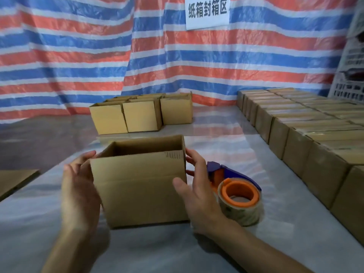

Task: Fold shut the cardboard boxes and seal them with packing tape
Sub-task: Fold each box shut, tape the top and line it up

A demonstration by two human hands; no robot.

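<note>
A brown cardboard box (141,186) stands in front of me on the plastic-covered table, its top open and its flaps upright. My left hand (79,186) lies against the box's left side with fingers nearly straight. My right hand (197,186) rests on the box's right side, thumb on the front face, fingers along the right edge. A blue and orange tape dispenser (238,194) with a roll of clear packing tape lies on the table just right of my right hand, untouched.
Several open boxes (137,115) stand at the back middle. Rows of several taped boxes (307,134) fill the right side. A flat cardboard piece (13,180) lies at the left edge. A striped tarp hangs behind; a white crate (350,75) is far right.
</note>
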